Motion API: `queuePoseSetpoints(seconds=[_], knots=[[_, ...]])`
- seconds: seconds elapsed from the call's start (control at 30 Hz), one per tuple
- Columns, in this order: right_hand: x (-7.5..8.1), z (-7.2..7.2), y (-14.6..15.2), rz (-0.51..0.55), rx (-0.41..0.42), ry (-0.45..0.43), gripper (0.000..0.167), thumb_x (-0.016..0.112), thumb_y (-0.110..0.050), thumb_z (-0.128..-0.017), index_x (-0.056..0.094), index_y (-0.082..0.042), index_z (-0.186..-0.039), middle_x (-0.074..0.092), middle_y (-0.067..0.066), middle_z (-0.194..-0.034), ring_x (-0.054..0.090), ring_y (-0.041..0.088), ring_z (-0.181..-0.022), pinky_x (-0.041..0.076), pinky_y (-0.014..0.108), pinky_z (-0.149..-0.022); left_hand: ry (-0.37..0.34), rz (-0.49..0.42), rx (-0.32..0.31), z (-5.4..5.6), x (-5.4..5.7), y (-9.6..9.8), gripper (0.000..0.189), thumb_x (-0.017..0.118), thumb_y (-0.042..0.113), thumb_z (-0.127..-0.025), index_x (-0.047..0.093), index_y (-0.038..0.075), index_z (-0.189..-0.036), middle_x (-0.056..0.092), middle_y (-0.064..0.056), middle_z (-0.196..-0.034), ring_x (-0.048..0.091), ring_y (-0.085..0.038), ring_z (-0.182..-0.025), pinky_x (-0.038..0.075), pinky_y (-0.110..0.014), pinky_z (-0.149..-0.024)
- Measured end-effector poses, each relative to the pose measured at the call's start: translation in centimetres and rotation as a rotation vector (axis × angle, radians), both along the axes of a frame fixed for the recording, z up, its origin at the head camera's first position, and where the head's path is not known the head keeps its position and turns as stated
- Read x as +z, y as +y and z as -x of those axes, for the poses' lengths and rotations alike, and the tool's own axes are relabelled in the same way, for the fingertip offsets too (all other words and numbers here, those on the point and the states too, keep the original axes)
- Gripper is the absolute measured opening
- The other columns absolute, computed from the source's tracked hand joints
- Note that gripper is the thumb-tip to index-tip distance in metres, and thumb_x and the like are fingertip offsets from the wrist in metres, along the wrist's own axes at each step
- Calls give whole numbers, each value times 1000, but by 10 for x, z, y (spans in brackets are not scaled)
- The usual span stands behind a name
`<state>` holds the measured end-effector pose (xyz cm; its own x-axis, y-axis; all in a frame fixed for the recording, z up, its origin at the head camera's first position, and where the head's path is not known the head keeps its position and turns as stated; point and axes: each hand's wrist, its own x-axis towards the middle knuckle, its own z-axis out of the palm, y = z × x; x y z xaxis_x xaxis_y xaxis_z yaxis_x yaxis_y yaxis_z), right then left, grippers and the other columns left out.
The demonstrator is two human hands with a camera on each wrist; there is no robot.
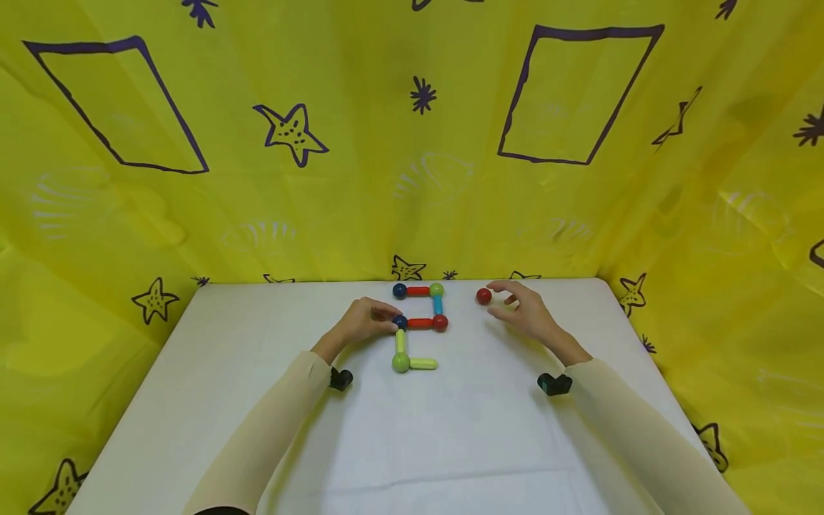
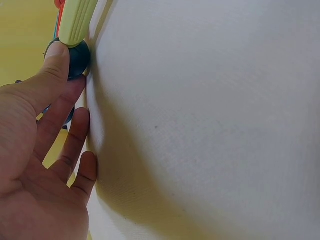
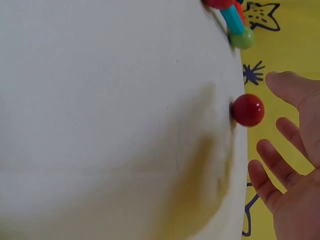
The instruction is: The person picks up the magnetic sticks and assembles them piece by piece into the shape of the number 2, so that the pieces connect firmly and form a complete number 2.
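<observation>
My left hand (image 1: pixel 362 322) pinches a dark blue ball (image 2: pixel 80 59) between thumb and forefinger. That ball joins a red rod (image 1: pixel 420 323) and a light green rod (image 1: pixel 401 341), part of a connected figure of rods and balls lying on the table. My right hand (image 1: pixel 529 312) hovers with thumb and fingers spread beside a loose red ball (image 3: pixel 248 110), apart from it. Another red ball (image 1: pixel 440 322), a turquoise rod (image 1: pixel 438 305) and a green ball (image 1: pixel 436 290) form the figure's right side. A green ball (image 1: pixel 401 363) with a short light green rod (image 1: pixel 423 364) ends it nearest me.
The white tabletop (image 1: pixel 483 443) is bordered by a yellow sheet (image 1: pixel 360 207) with drawn stars and shells at the back and sides. A second dark blue ball (image 1: pixel 399 291) with a red rod (image 1: pixel 418 291) lies near the back edge.
</observation>
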<state>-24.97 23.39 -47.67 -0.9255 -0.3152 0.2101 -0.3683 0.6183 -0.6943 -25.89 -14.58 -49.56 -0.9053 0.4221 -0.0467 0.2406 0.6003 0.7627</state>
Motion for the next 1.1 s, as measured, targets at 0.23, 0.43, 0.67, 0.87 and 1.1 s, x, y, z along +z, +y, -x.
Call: queuePoseSetpoints(seconds=[0.23, 0.43, 0.67, 0.87, 1.1], knots=[[-5, 16, -1, -19, -33, -46, 46, 77, -9, -92, 62, -6, -136, 62, 21, -132, 62, 43, -105, 52, 56, -90, 9, 4, -4, 0, 0, 1, 28, 83, 20, -89, 79, 12, -116, 76, 2, -98, 65, -14, -91, 53, -35, -89], [-13, 26, -3, -32, -30, -48, 42, 74, -2, -92, 61, -5, -132, 64, 24, -129, 63, 44, -103, 50, 57, -94, 9, 4, -9, 0, 2, 2, 29, 82, 19, -89, 79, 11, -117, 77, 2, -99, 65, -14, -91, 53, -35, -89], [-20, 31, -7, -44, -32, -45, 39, 72, 0, -92, 61, -4, -129, 66, 24, -128, 61, 42, -105, 49, 55, -96, 24, 1, -15, 1, 2, 1, 29, 83, 19, -89, 79, 11, -116, 77, 2, -98, 65, -14, -91, 52, -33, -88], [-23, 33, -10, -49, -40, -51, 34, 70, 1, -93, 62, -3, -126, 65, 23, -128, 60, 42, -110, 48, 55, -99, 16, -5, -10, 1, 0, 0, 29, 83, 19, -89, 79, 11, -116, 77, 1, -99, 65, -13, -90, 53, -32, -87], [-24, 32, -12, -38, -64, -55, 33, 72, 1, -93, 63, -3, -125, 67, 25, -125, 61, 43, -107, 48, 56, -99, 20, 3, 1, 0, 0, 0, 29, 83, 18, -88, 79, 11, -116, 77, 1, -99, 65, -14, -90, 53, -33, -87]])
